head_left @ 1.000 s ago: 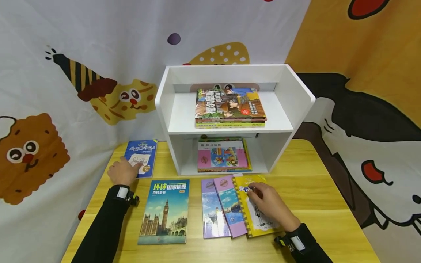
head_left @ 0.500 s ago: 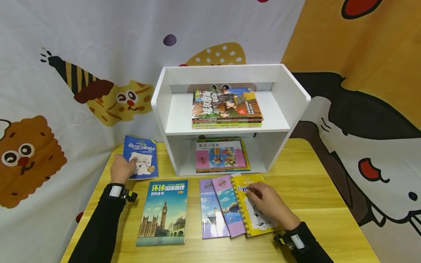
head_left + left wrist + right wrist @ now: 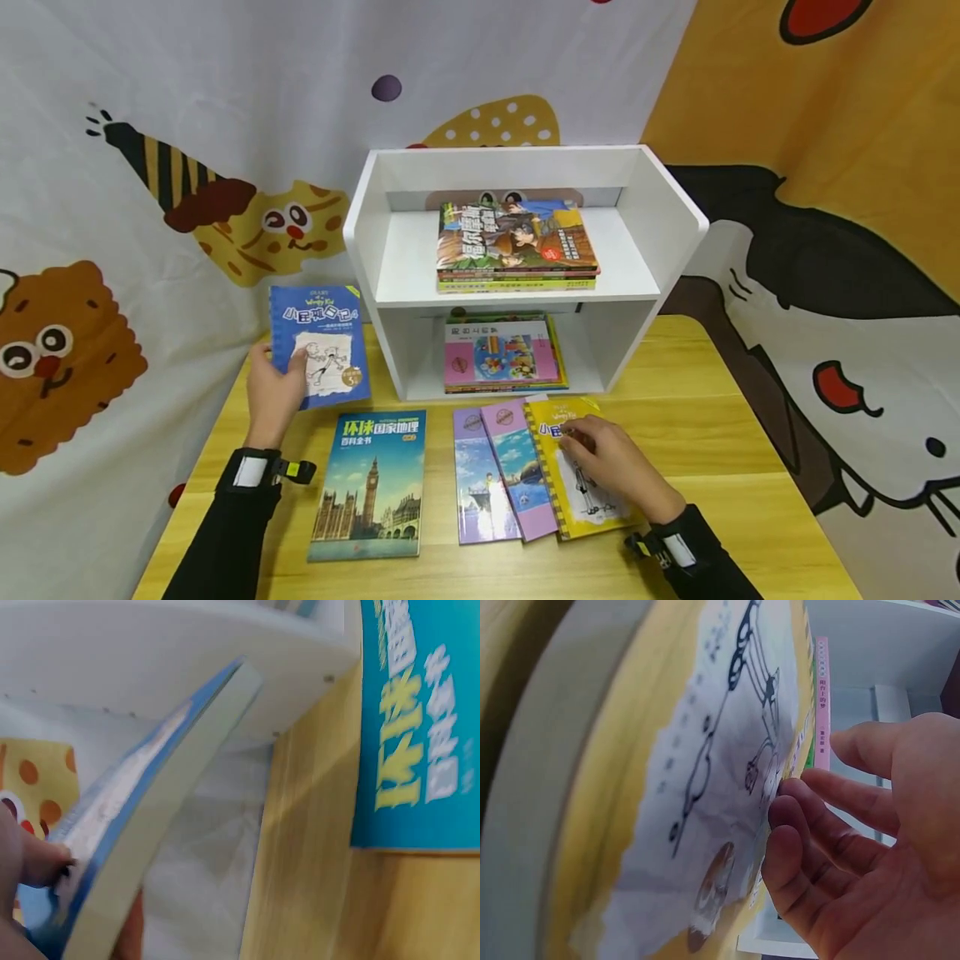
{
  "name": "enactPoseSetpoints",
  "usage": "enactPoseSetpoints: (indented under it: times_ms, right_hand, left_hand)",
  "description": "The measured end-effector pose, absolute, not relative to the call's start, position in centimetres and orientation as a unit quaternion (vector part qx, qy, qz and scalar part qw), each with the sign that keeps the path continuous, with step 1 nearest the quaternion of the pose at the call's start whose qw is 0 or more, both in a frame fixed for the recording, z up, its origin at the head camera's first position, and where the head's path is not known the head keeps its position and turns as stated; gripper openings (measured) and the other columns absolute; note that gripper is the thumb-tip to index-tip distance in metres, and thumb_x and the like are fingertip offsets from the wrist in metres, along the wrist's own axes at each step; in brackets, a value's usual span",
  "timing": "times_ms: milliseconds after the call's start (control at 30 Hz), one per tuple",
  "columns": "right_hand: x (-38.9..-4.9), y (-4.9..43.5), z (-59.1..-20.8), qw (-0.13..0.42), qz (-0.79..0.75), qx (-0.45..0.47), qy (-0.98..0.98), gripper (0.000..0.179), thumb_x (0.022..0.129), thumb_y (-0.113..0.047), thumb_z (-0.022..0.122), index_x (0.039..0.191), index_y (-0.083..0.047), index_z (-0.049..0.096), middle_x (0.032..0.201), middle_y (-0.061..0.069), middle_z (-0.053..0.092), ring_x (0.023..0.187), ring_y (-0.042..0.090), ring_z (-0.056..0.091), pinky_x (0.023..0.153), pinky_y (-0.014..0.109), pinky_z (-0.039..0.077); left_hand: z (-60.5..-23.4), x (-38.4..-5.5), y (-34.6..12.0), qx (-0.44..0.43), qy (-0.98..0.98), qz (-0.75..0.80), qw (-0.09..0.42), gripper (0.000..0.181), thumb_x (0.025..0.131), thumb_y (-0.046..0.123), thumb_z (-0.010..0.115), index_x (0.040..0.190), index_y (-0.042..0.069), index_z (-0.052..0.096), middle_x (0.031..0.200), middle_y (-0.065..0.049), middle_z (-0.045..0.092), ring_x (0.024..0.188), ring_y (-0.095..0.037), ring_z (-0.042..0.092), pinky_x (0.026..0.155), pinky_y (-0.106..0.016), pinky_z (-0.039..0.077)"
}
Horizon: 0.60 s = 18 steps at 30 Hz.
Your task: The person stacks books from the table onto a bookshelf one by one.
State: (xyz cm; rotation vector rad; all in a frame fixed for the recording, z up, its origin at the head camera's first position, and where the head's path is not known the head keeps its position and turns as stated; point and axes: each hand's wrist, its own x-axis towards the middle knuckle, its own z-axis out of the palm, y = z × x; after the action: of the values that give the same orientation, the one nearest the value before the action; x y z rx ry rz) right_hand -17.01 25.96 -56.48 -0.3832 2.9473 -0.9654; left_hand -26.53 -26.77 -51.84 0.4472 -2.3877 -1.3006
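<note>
Raised since the earlier frame, one blue book [image 3: 326, 346] no longer lies flat on the table [image 3: 697, 417] but tilts up in the left grip [image 3: 276, 390], its cover facing the head camera. That grip pinches the left edge, thumb on the cover and fingers behind. Whether the book's lower edge touches the table cannot be told. Meanwhile the right grip [image 3: 622, 467] has stayed where it was, fingers loosely bent, holding nothing, fingertips at the cover of one yellow book [image 3: 577, 504] just beneath it.

To the left of the right grip, two purple books [image 3: 519, 467] show, fanned and overlapping each other and the yellow one. One teal book [image 3: 367, 492] with a clock tower lies nearer the person than the left grip and to its right. Ahead of and between both grips stands one white shelf [image 3: 630, 258] with two levels, each bearing one stack: an upper stack [image 3: 517, 237] and a lower stack [image 3: 502, 354], both of several books, too tightly layered to count.

Beneath everything, the table has a yellow wood grain with pale seams. Beyond the grips hangs a cloth [image 3: 247, 75] printed with cartoon figures, white mostly, orange at upper right. Two black sleeves [image 3: 228, 533] end in wrist straps.
</note>
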Motion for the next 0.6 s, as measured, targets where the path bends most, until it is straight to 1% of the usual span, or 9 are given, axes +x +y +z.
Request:
enactPoseSetpoints:
  times_ms: [67,133,233,367,433,533,600]
  right_hand:
    - [-17.0,25.8,-56.3,0.008,-0.313,-0.123,0.942,0.025,0.094,-0.036,0.064,0.115,-0.024,0.069,0.091,-0.015,0.057,0.073,0.008,0.053,0.061,0.025,0.046]
    - [-17.0,25.6,-56.0,0.009,-0.319,-0.125,0.939,0.025,0.094,-0.035,0.065,0.115,-0.023,0.069,0.093,-0.015,0.058,0.075,0.008,0.054,0.062,0.025,0.047]
    - [-16.9,25.3,-55.7,0.01,-0.324,-0.127,0.938,0.026,0.094,-0.035,0.065,0.116,-0.023,0.069,0.095,-0.017,0.059,0.076,0.008,0.055,0.064,0.025,0.048]
    - [-16.8,24.9,-55.3,0.007,-0.323,-0.128,0.938,0.026,0.093,-0.035,0.066,0.116,-0.024,0.069,0.092,-0.017,0.059,0.073,0.007,0.054,0.063,0.025,0.048]
    - [-16.7,24.6,-55.1,0.004,-0.324,-0.131,0.937,0.026,0.093,-0.036,0.065,0.117,-0.024,0.069,0.091,-0.017,0.058,0.072,0.007,0.054,0.061,0.025,0.048]
    - [-16.6,24.0,-55.0,0.001,-0.328,-0.144,0.934,0.027,0.095,-0.039,0.062,0.116,-0.025,0.069,0.093,-0.019,0.059,0.072,0.007,0.053,0.061,0.025,0.047]
    - [-16.5,23.5,-54.9,0.0,-0.333,-0.162,0.929,0.027,0.096,-0.04,0.059,0.115,-0.024,0.07,0.094,-0.018,0.059,0.071,0.006,0.053,0.06,0.025,0.047]
  left_hand:
    - [-51.8,-25.5,-26.4,0.151,-0.838,-0.473,0.227,0.057,0.094,0.048,0.056,0.135,0.012,0.039,0.103,-0.014,0.059,0.083,-0.028,0.057,0.068,-0.038,0.043]
    - [-51.6,-24.3,-26.2,0.138,-0.817,-0.495,0.26,0.052,0.094,0.045,0.059,0.133,0.016,0.04,0.098,-0.009,0.061,0.076,-0.024,0.059,0.061,-0.033,0.045]
    - [-51.1,-22.6,-26.1,0.102,-0.774,-0.544,0.308,0.047,0.095,0.038,0.061,0.132,0.02,0.039,0.103,-0.008,0.064,0.075,-0.022,0.064,0.057,-0.025,0.049]
    - [-50.2,-20.7,-25.8,0.043,-0.718,-0.608,0.336,0.046,0.095,0.027,0.062,0.134,0.02,0.037,0.116,-0.013,0.063,0.084,-0.024,0.067,0.06,-0.025,0.054]
    - [-49.8,-19.8,-25.4,0.02,-0.704,-0.618,0.35,0.046,0.096,0.022,0.061,0.134,0.018,0.037,0.118,-0.015,0.062,0.088,-0.024,0.067,0.063,-0.025,0.055]
    - [-49.0,-18.7,-24.7,-0.027,-0.682,-0.63,0.37,0.044,0.096,0.013,0.06,0.133,0.012,0.037,0.119,-0.021,0.061,0.09,-0.027,0.068,0.066,-0.027,0.056]
    - [-48.5,-18.1,-24.0,-0.073,-0.664,-0.642,0.377,0.043,0.096,0.004,0.058,0.132,0.006,0.036,0.118,-0.026,0.061,0.091,-0.029,0.068,0.067,-0.028,0.056]
